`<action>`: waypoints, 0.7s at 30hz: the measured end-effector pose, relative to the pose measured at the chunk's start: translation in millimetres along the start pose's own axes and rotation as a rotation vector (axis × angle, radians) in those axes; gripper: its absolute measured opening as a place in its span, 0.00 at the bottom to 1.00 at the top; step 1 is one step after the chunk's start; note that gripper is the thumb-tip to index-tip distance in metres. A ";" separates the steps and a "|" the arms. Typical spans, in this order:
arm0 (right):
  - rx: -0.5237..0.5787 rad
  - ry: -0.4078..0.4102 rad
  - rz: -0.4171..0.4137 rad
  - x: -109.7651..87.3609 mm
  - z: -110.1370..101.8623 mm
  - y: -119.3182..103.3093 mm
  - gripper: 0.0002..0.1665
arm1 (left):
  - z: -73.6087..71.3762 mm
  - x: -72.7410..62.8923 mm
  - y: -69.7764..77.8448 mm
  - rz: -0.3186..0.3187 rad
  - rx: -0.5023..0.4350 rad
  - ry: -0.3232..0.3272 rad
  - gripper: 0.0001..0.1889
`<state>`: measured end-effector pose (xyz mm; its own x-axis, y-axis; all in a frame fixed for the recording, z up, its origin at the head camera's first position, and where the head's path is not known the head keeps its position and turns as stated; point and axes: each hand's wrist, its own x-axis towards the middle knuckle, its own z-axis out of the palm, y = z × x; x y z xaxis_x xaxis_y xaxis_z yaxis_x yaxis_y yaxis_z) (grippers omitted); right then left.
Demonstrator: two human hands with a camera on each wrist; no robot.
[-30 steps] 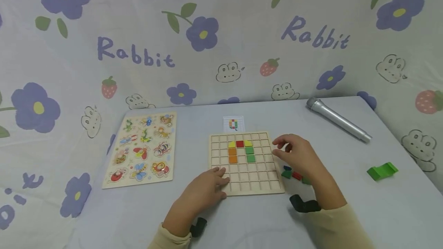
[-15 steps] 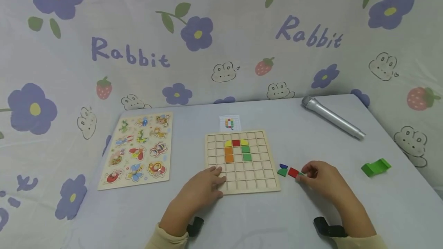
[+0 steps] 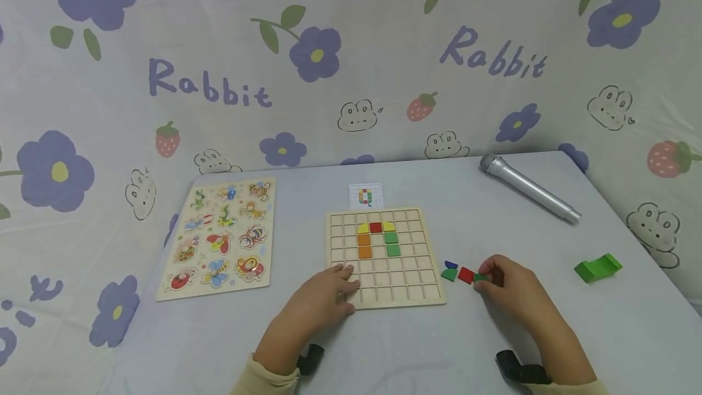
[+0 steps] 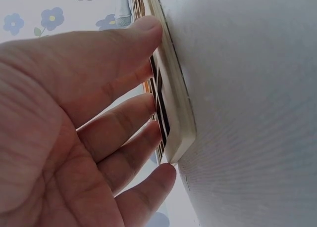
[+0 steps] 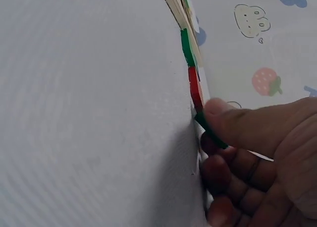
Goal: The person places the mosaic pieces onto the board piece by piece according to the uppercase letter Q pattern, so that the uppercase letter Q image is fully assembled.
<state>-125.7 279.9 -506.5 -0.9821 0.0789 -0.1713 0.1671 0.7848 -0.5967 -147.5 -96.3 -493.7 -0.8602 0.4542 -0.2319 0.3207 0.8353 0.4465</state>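
Head view: board (image 3: pixel 399 280) holds seven tiles (image 3: pixel 375 227); left hand (image 3: pixel 317 305) spread, right hand (image 3: pixel 514 287) seemingly pinching a green piece (image 3: pixel 479 277)

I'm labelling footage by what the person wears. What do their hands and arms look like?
The left hand and right hand are ungloved. Both arms have plain, pale beige sleeves: the left sleeve ends short of the wrist, and only a little of the right sleeve shows. A black, bent piece sits by each wrist; no markings are readable.
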 end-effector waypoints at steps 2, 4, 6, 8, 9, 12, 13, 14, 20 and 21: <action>0.012 0.023 -0.045 -1.0 0.2 -1.8 0.12 | 0.5 0.4 -1.6 -0.002 0.002 -0.001 0.27; 0.023 0.042 -0.094 -0.6 -0.5 -9.1 0.10 | 0.4 0.8 -2.4 -0.006 0.001 -0.003 0.27; 0.035 0.050 -0.140 0.8 0.1 -23.2 0.10 | 0.5 1.1 -3.2 -0.011 0.001 -0.006 0.27; 0.042 0.042 -0.185 3.8 3.3 -42.9 0.11 | -0.1 0.9 -3.8 -0.010 0.002 -0.005 0.27; 0.045 0.032 -0.209 6.0 6.9 -54.2 0.12 | -0.1 0.7 -4.2 -0.013 -0.001 -0.005 0.27; 0.041 -0.009 -0.270 14.2 24.9 -88.7 0.10 | -0.5 -0.3 -5.3 -0.015 -0.008 -0.002 0.26; 0.030 -0.025 -0.290 17.1 32.3 -100.0 0.08 | -0.9 -0.8 -5.3 -0.013 -0.011 -0.001 0.26; 0.020 -0.042 -0.309 20.2 40.4 -110.7 0.07 | -0.8 -1.1 -5.6 -0.010 -0.011 -0.001 0.26; -0.100 -0.082 -0.367 34.4 81.3 -154.1 0.05 | -1.4 0.3 -4.9 0.033 0.026 0.009 0.26; -0.114 -0.082 -0.368 35.8 85.3 -158.3 0.05 | -1.7 0.7 -4.6 0.039 0.030 0.013 0.26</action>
<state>-179.9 106.1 -485.1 -0.9636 -0.2660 -0.0268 -0.2100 0.8151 -0.5399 -150.2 -100.3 -494.4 -0.8517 0.4829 -0.2033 0.3658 0.8259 0.4291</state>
